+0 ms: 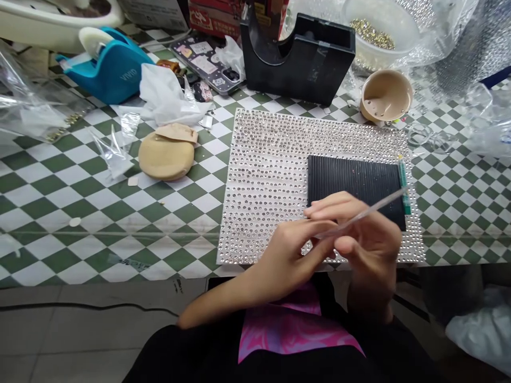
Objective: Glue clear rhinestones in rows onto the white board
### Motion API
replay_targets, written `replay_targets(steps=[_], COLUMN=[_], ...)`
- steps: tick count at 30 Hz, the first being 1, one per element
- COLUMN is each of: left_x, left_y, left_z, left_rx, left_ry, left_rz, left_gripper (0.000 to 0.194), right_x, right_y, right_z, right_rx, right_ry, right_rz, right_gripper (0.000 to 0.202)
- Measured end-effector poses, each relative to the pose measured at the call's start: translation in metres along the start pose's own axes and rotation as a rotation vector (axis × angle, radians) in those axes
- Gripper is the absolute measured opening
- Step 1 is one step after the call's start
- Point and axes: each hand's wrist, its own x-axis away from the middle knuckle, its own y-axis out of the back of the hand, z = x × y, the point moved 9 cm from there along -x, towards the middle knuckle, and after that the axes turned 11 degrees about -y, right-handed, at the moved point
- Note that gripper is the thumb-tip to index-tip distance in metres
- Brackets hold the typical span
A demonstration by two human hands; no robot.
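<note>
Left hand [285, 247]: loosely curled above the sheet [255, 191], with thumb and forefinger nearly together at the low end of the stick [377, 206]; cannot tell whether pinching it or something small.
Right hand [371, 242]: half closed, close against the left, holding the stick among bent fingers and thumb.
Stick: clear, slim, slanting up to the right from between both hands, over the tray [353, 178].
Tray: black, ridged, lying on the right half of the sheet, partly hidden by the hands.
Green strip [406, 197]: along the tray's right edge.
Sheet: studded with rows of shiny stones, flat on the checked cloth [191, 205].
Beyond the sheet: black dispenser [295, 72]; tan cup [385, 93] near the far right corner.
Left of the sheet: yellowish pad [165, 157], near white tissue [163, 101].
</note>
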Motion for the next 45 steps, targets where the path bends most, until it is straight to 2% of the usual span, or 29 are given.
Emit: replay_targets(steps=[2, 4, 7, 9, 12, 15, 17, 18, 20, 23, 26, 31, 37, 42, 45], left_x=[0.001, 0.001, 0.000, -0.002, -0.004, -0.006, -0.007, -0.007, -0.008, -0.009, -0.010, -0.009, -0.009, -0.010, -0.011], left_y=[-0.003, -0.008, -0.014, -0.015, -0.004, 0.006, 0.001, -0.003, -0.012, -0.018, -0.018, -0.014, -0.008, -0.003, -0.002], left_z=[0.003, 0.003, 0.002, 0.002, 0.002, 0.006, 0.013, 0.018, 0.026, 0.032, 0.033, 0.035, 0.039, 0.039, 0.039], left_rx=[0.000, 0.014, -0.014, -0.033, -0.101, -0.281, -0.389, -0.427, -0.473, -0.493, -0.474, -0.456, -0.497, -0.530, -0.526], left_ry=[0.005, -0.008, 0.002, 0.033, 0.040, 0.066, 0.117, 0.145, 0.197, 0.249, 0.270, 0.288, 0.288, 0.282, 0.293], left_rz=[-0.027, -0.021, 0.042, 0.076, 0.013, -0.038, 0.035, 0.092, 0.186, 0.225, 0.214, 0.224, 0.264, 0.276, 0.263], left_gripper=[0.023, 0.024, 0.023, 0.022, 0.022, 0.034, 0.043, 0.046, 0.049, 0.050, 0.050, 0.048, 0.045, 0.045, 0.046], right_x=[0.003, 0.005, 0.007, 0.007, 0.014, 0.031, 0.037, 0.038, 0.041, 0.043, 0.040, 0.038, 0.039, 0.039, 0.034], right_y=[-0.005, -0.007, 0.004, 0.030, 0.091, 0.151, 0.175, 0.182, 0.188, 0.190, 0.187, 0.184, 0.183, 0.195, 0.191], right_z=[-0.004, -0.005, 0.000, 0.002, -0.009, -0.024, -0.044, -0.055, -0.071, -0.075, -0.070, -0.053, -0.058, -0.049, -0.051], right_rx=[-0.065, -0.105, -0.053, 0.025, 0.192, 0.326, 0.316, 0.300, 0.295, 0.291, 0.307, 0.407, 0.450, 0.479, 0.444], right_ry=[0.008, 0.019, 0.043, 0.030, -0.076, -0.115, -0.213, -0.277, -0.408, -0.493, -0.512, -0.406, -0.469, -0.421, -0.436], right_rz=[-0.040, -0.099, -0.209, -0.355, -0.634, -0.827, -0.789, -0.721, -0.610, -0.544, -0.540, -0.638, -0.563, -0.615, -0.514], right_gripper=[0.019, 0.024, 0.028, 0.031, 0.025, 0.015, 0.015, 0.017, 0.021, 0.023, 0.024, 0.019, 0.018, 0.017, 0.019])
